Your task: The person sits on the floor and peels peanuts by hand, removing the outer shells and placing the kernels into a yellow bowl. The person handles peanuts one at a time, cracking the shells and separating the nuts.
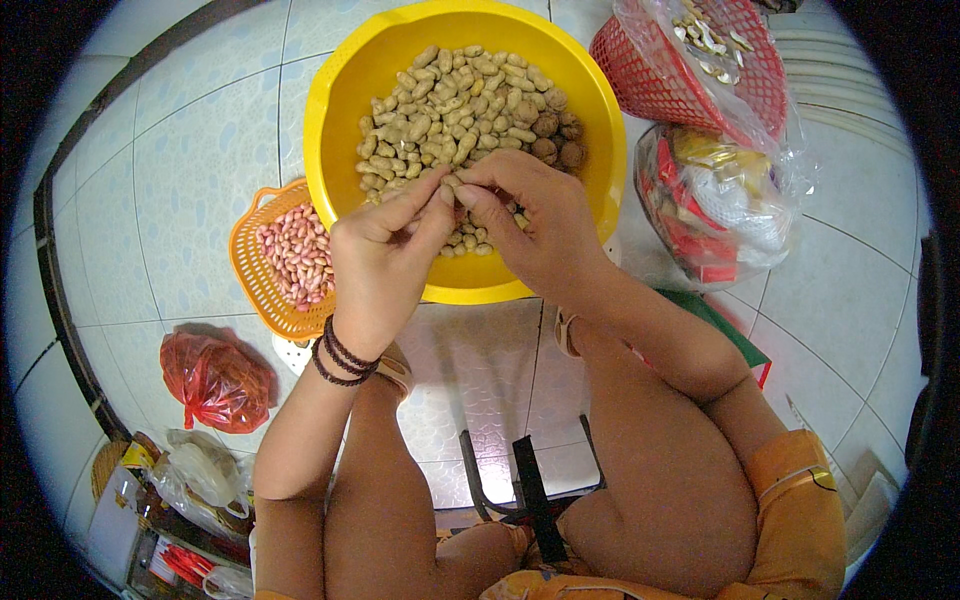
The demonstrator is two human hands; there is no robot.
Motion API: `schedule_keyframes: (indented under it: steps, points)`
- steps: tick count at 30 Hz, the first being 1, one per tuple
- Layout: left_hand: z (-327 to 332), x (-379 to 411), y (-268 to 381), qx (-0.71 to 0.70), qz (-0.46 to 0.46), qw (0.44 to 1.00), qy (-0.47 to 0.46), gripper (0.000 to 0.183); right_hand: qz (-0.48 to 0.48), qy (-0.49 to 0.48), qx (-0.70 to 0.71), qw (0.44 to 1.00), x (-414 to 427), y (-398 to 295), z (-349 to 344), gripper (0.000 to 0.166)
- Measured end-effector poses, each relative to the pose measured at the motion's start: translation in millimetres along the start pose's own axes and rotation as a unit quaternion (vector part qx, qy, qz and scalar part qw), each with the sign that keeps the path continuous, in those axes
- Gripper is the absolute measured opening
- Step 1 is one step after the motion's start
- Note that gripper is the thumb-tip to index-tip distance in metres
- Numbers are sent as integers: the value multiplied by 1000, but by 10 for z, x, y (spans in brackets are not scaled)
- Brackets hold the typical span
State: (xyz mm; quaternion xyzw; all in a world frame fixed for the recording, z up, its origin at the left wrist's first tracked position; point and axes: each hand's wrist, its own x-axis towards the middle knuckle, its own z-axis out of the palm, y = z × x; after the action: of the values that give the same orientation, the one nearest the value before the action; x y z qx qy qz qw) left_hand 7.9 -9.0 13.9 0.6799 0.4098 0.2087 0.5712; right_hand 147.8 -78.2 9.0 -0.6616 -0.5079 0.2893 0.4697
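A peanut in its shell [451, 181] is pinched between the fingertips of my left hand [397, 244] and my right hand [544, 217]. Both hands hover over a large yellow plastic basin [319, 142]. Unshelled peanuts [450, 97] heap inside it, with several walnuts [546, 146] along the right side. Part of the heap is hidden beneath my hands. To the left, partly covered by my left hand, an orange plastic basket [251, 289] holds shelled pink peanut kernels [296, 255]. A dark beaded bracelet [341, 356] circles my left wrist.
At the upper right a red mesh basket [645, 71], lined with clear plastic, contains peanut shells [709, 37]. Below it sits a clear bag of packets [716, 210]. A tied red plastic bag [217, 379] lies on the tiled floor [202, 150]. Plastic bags [202, 472] crowd the lower left.
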Motion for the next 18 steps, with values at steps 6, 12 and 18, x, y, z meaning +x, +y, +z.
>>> schedule_keyframes:
  steps: [6,12,18]
  points:
    - [-7,5,30,-2,10,1000,-6,24,-18,-55,-122,991,-26,48,12,17]
    - [2,11,32,-9,12,1000,-1,24,-51,-72,-230,969,-37,58,-1,13]
    - [63,2,-6,-95,-3,995,-6,23,-31,-82,-168,982,-54,75,-3,13]
